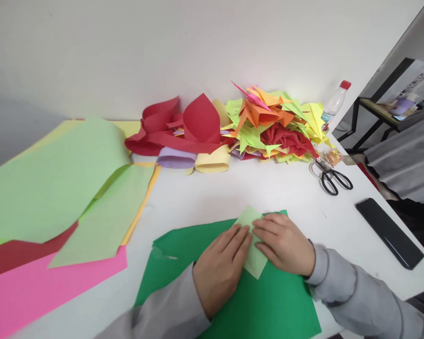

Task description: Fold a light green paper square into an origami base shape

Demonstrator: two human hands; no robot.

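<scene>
A small light green folded paper [251, 238] lies on a dark green sheet [268, 306] near the table's front edge. My left hand [221, 268] rests on its left side with fingers stretched flat, pressing it down. My right hand [284, 242] lies on its right side, fingers also flat, fingertips meeting those of the left. Only the top corner and the bottom corner of the paper show between my hands.
Large light green [56, 183], pink [38, 292] and red sheets lie at the left. Curled red paper [183, 127] and a heap of folded paper shapes [272, 125] sit by the wall. Scissors [330, 179], a bottle [334, 103] and a black phone [388, 233] are at the right.
</scene>
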